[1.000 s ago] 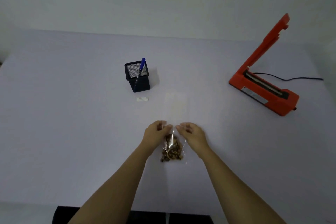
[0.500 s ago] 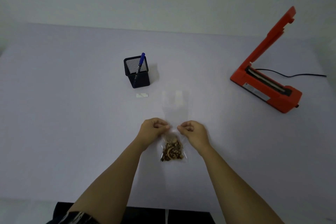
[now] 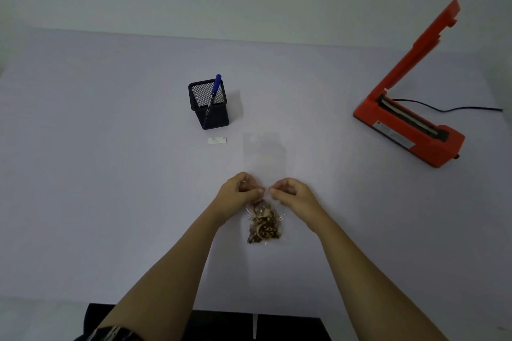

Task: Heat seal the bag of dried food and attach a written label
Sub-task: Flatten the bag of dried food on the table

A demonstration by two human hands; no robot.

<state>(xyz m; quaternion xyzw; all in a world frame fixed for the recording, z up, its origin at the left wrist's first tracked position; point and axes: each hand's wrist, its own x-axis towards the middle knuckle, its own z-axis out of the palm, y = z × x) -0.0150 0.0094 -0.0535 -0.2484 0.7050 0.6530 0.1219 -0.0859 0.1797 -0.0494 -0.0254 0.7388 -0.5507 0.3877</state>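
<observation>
Two hands pinched one bag of dried food at the desk's centre.
The left hand [image 3: 238, 193] and right hand [image 3: 291, 193] closed their fingers on the bag [image 3: 264, 225]; one label [image 3: 217, 140], one pen [image 3: 212, 95] and one mesh holder [image 3: 209, 105] lay toward 11 o'clock, one sealer [image 3: 410, 122] toward 2 o'clock.

Clear glossy plastic bag [image 3: 264, 158], mesh holder [image 3: 208, 104]

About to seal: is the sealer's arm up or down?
Up. The sealer arm stands raised off its base, leaving the sealing strip exposed.
</observation>
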